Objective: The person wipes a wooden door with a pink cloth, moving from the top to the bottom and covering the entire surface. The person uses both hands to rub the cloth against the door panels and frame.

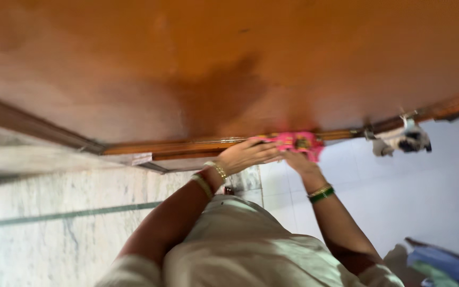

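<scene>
At the foot of the wooden door [213, 69], in the head view, both hands meet on a pink cloth [293, 142] pressed against the door's lower edge. The left hand [248, 155] lies flat with fingers stretched out over the near end of the cloth, touching it rather than gripping; the right hand [298, 161] sits just beside it, fingers curled up into the cloth's underside, though blur keeps me from telling how tightly it holds. The left wrist carries gold bangles [211, 178], and the right wrist has a green bangle [321, 194]. Beyond the hands the door fills the frame, with a darker patch above the cloth. To the left of the left arm runs a pale marble floor [54, 223]; to the right of the right hand are white tiles [399, 191]. Further right a small metal latch [407, 119] has a black-and-white rag [405, 141] hanging from it. Near the right elbow lies a heap of blue fabric [442, 263]. A small pale sticker [142, 158], roughly rectangular, sits on the frame left of the left hand; its marks are unreadable. As for risk, the cloth could slip off the narrow edge if the flat left hand lifts, and the fingers might catch on the frame.
</scene>
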